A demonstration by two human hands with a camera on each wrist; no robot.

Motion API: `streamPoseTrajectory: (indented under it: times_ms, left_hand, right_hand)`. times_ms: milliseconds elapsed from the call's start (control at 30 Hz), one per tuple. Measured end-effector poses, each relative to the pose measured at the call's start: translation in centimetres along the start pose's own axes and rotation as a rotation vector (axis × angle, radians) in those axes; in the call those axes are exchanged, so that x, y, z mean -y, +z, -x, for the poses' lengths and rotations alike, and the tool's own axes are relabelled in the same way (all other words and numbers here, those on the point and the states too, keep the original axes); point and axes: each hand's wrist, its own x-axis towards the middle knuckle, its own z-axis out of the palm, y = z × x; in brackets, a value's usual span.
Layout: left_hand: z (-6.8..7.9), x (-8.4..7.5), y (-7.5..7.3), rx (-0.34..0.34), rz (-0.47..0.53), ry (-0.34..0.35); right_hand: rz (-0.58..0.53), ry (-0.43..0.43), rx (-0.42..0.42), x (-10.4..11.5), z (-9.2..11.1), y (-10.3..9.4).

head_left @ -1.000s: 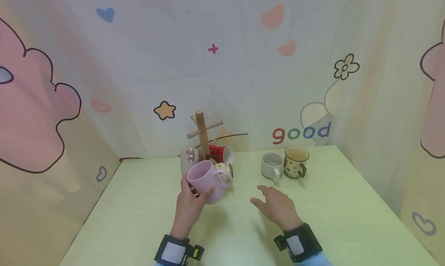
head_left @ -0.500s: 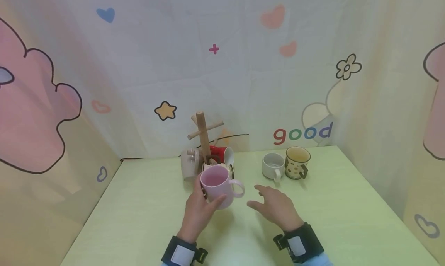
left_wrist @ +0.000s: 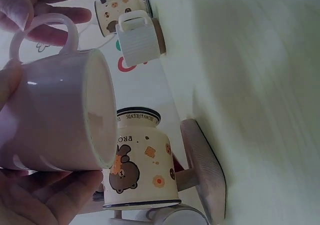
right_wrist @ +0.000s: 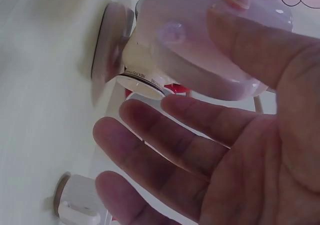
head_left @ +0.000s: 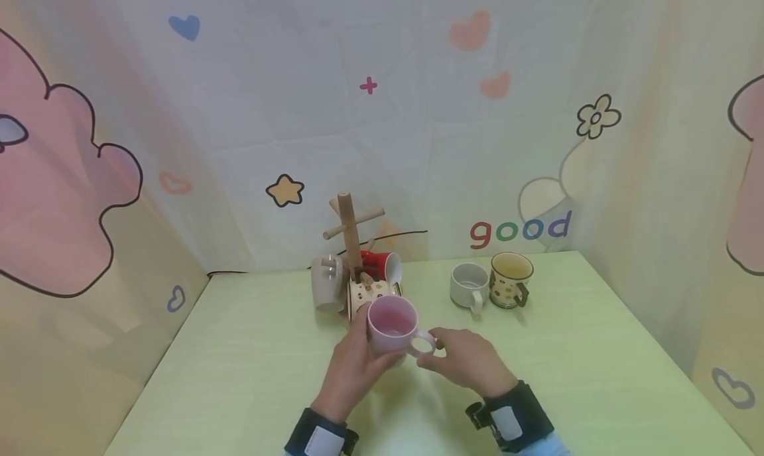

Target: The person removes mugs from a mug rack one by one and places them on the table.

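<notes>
We hold the pink mug (head_left: 390, 343) above the worktop (head_left: 239, 376), in front of the rack (head_left: 350, 244), with its mouth tipped toward us. The left grip (head_left: 351, 375) is clamped around the mug body. The right grip (head_left: 471, 360) stands with thumb and fingers apart about the handle (left_wrist: 73, 37); we cannot tell how firmly it touches.

Change noted: a second ago, the mug is further left and the right grip is clear of it. Now we have the mug shifted rightward, and the handle lies between the right thumb and fingers. The bear mug (left_wrist: 155, 155) on the rack shows more fully behind. The white cup (head_left: 464, 291) and tan cup (head_left: 507, 289) stay put on the worktop.

Effect on the work, as we judge it: the handle is within reach of the right grip, but the left grip bears the load.
</notes>
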Motion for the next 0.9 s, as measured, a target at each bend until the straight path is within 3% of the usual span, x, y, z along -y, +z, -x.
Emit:
streamPoseTrajectory:
  times_ms: [433,633,900]
  left_hand:
    - [0.3,0.1,0.9,0.071,-0.127,0.147]
    - [0.3,0.0,0.9,0.092,-0.151,0.170]
    - [0.2,-0.1,0.7,0.107,-0.140,0.173]
  right_hand:
    - [-0.036,-0.138,-0.017,-0.3,0.3,0.6]
    - [-0.061,-0.187,0.012,-0.5,0.3,0.4]
    - [-0.250,-0.145,0.129,-1.0,0.1,0.3]
